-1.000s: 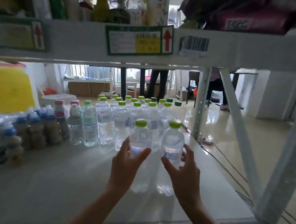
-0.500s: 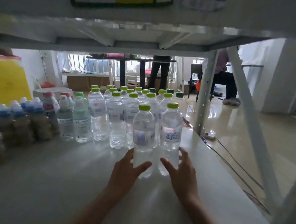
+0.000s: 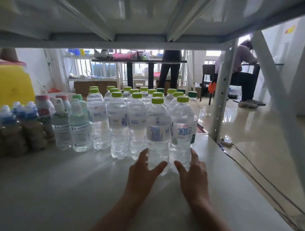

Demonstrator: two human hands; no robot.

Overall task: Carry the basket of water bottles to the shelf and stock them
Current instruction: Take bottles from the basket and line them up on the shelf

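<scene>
Head view shows the shelf [image 3: 72,190], a pale flat board under a low upper tier, carrying the stock; the basket is not in sight. Beyond both hands stands the block of water bottles [image 3: 119,124] with light green caps, packed in rows toward the back edge, and further off to the left of the left hand sit smaller bottles with blue and red caps [image 3: 13,124] and a yellow box [image 3: 8,87]. Directly ahead of the hands two front bottles stand upright, side by side and touching or nearly so. The left hand [image 3: 142,175] is spread around the base of the left front bottle [image 3: 158,133], fingers on its far left side and thumb across the near face; the right hand [image 3: 193,178] is likewise spread around the base of the right front bottle [image 3: 181,129], thumb toward the gap between the pair. Both grips sit low and appear light. Judgement: the step in hand is seating this pair against the row behind. To do it well, slide both bottles forward together along the shelf, keep pressure low near the base so they do not tip, stop on contact with the rear row, align caps with that row, and lift the fingers away sideways without dragging the labels.
</scene>
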